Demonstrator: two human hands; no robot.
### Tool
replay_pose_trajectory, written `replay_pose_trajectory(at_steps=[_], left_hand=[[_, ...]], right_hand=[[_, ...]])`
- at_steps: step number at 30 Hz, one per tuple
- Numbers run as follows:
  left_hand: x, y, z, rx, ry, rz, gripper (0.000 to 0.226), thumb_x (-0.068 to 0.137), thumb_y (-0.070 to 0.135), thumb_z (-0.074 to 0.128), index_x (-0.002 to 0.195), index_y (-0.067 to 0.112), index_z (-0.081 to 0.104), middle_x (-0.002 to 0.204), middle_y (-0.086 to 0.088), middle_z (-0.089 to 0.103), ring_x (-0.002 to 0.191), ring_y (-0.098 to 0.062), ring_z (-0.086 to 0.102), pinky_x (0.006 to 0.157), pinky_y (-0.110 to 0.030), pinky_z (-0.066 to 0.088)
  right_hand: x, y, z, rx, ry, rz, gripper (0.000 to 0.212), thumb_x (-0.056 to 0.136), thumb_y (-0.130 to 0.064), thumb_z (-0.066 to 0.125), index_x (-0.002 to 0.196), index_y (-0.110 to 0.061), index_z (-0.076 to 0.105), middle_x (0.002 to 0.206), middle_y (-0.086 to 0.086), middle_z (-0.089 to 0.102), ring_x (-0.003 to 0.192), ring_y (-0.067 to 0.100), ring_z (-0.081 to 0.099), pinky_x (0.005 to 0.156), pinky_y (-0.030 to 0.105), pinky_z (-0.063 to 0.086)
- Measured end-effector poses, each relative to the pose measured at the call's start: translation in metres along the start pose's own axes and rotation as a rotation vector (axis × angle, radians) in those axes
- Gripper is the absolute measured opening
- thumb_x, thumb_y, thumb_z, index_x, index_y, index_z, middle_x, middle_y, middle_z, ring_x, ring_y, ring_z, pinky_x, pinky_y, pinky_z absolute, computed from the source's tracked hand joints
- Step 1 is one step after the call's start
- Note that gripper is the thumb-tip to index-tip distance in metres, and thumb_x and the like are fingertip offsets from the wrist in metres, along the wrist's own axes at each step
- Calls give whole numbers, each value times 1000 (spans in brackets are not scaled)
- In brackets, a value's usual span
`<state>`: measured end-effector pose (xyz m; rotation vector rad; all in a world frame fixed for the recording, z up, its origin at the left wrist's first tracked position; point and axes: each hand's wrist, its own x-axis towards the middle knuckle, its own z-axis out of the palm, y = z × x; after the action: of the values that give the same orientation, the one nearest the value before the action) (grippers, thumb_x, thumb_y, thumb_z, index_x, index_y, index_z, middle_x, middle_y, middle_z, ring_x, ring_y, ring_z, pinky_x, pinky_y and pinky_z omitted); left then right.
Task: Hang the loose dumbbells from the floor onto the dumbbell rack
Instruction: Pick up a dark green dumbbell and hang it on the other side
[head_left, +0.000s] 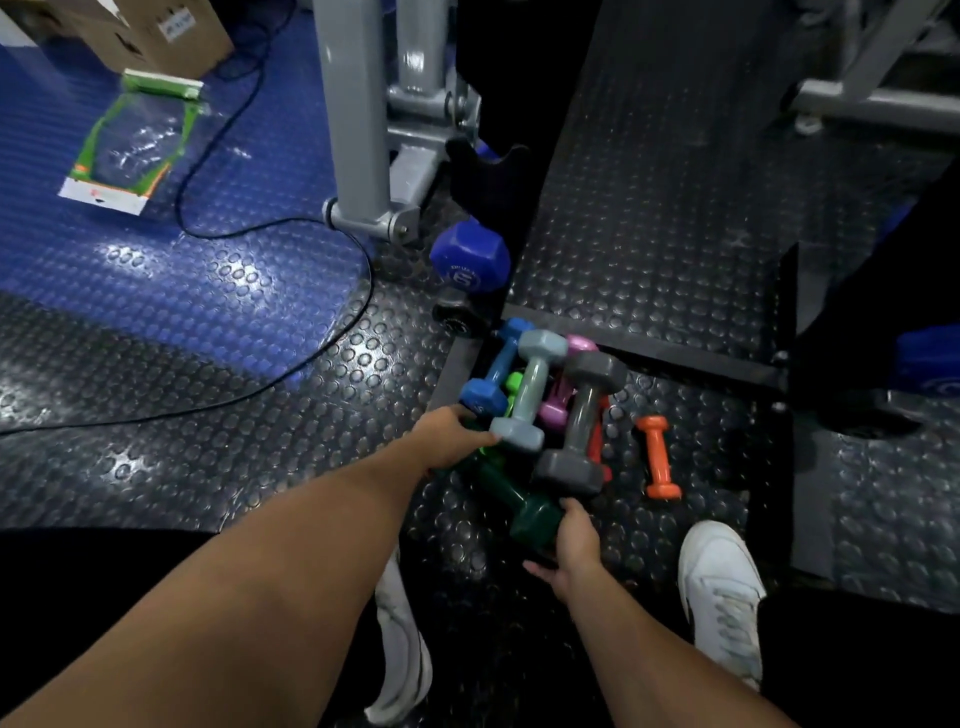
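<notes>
Dumbbells are piled on the studded rubber floor (322, 415), none on a rack. Dark green dumbbell (519, 501) lies at the near edge of the pile, between both hands. Right hand (574, 540) sits against its near head, fingers curled over it. Left hand (449, 439) reaches in at its far end, fingertips hidden under the pile, so grip there can't be confirmed.

Relative to the dark green dumbbell:
- light grey dumbbell (530, 397) just beyond it, leaning across the pile, near head touching the left hand
- blue dumbbell (496, 366) beyond and to the left, tight beside the light grey one
- lime green dumbbell (514, 387) wedged between those two, mostly covered
- dark grey dumbbell (582, 423) beyond and to the right, topmost on that side
- pink dumbbell (563, 384) behind the dark grey one, partly hidden
- red dumbbell (600, 441) under the dark grey one, only a sliver showing
- orange dumbbell (658, 457) further right, lying alone, apart from the pile
- large blue hex dumbbell (470, 254) well beyond, next to the grey machine frame (363, 130)
- black cable (270, 384) off to the left
- white shoes (722, 592) on the near side, one either side of the right forearm
</notes>
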<state>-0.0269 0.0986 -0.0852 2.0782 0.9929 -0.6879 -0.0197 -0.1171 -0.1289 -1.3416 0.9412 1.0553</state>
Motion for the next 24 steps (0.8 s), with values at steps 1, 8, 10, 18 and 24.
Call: replay_pose_trajectory(at_steps=[1,8,10,18,24], left_hand=[[-2,-1,2,-30,1,-8,78,79,62,72,142,21,51,128,-9,64,111,-27,65,94,-38,55],[-3,-14,14,-34,55,4,90,60,73,61,140,35,44,121,-12,64,110,-36,63,97,-53,51],[-2,-16,15,-25,53,11,90,60,73,63,140,35,44,122,-10,63,109,-35,63,98,-53,50],[-2,-13,14,23,83,25,74,76,51,77,140,29,46,123,-6,64,113,-28,60,104,-47,47],[-6,-10,14,88,124,48,63,81,42,71,136,23,48,119,-4,64,111,-27,59,106,-46,44]], right_hand=[[1,2,1,26,-25,-5,42,93,-45,53,130,-24,55,127,9,62,114,33,58,89,56,54],[3,6,14,120,-93,-45,43,93,-38,63,131,-22,53,126,12,60,110,33,61,84,60,58],[6,6,14,117,-88,-44,41,94,-37,64,130,-21,53,124,12,60,108,33,62,86,59,58],[9,4,19,35,-48,-52,71,88,-32,75,147,-19,37,121,11,55,112,34,58,81,53,60],[7,0,20,-69,-28,-53,53,91,-27,68,137,-16,43,118,14,56,105,34,60,65,43,60]])
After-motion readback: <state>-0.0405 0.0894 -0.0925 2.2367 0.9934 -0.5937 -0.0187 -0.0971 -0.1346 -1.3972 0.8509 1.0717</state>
